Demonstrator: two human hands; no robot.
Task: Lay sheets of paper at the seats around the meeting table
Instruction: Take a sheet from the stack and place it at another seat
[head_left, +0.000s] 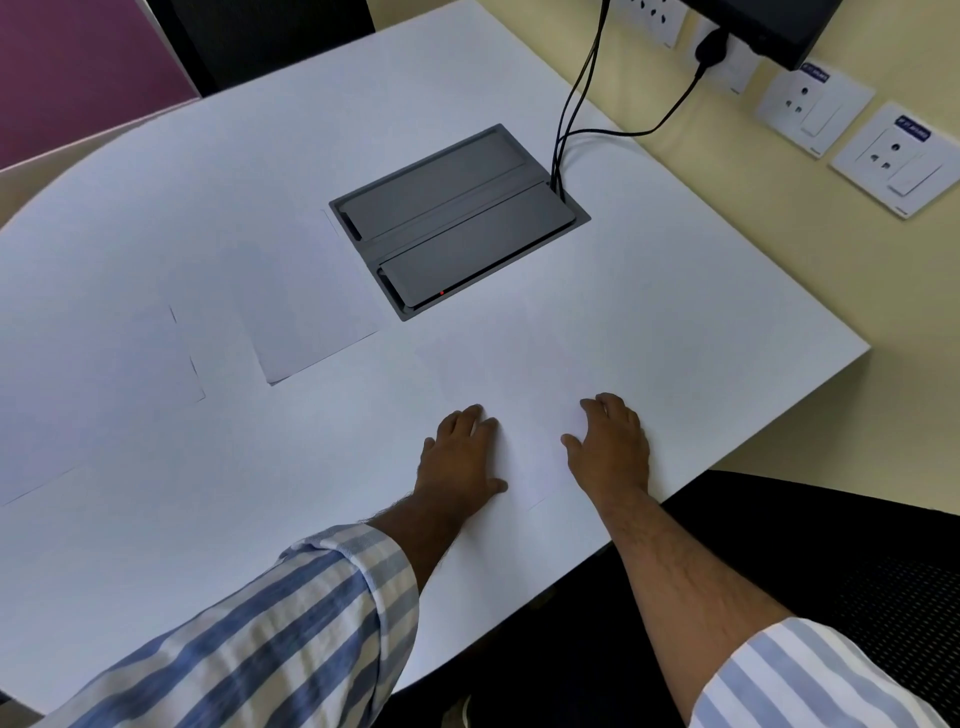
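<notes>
A: Entry. Both hands are laid flat, palms down, fingers spread; nothing is gripped. The left hand (460, 457) and the right hand (613, 449) are pressed on a sheet of paper (530, 426) at the near edge of the table (701, 322), in front of a black chair (831, 571).

B: Is the sheet's outline confirmed?

A: Only in part. White on white; a faint corner is seen below and between the hands. The far edge cannot be made out.

B: Other sheets noted?

A: One middle sheet (306, 312) is seen just beside the grey cable box (457, 218), and another at the left, the left sheet (93, 395). Both lie flat, well apart from the hands.

B: Risks to be recorded?

A: Judged only. If the palms are dragged on lifting, the sheet could be skewed or slid toward the table edge, which is near, and could be lost to the floor. If a palm clings to it, a corner could be lifted or creased.

B: And the cables (571, 104)?

A: They are well apart from this sheet; no snag is expected here. The middle sheet, close to the box, could be disturbed if the lid were opened.
</notes>
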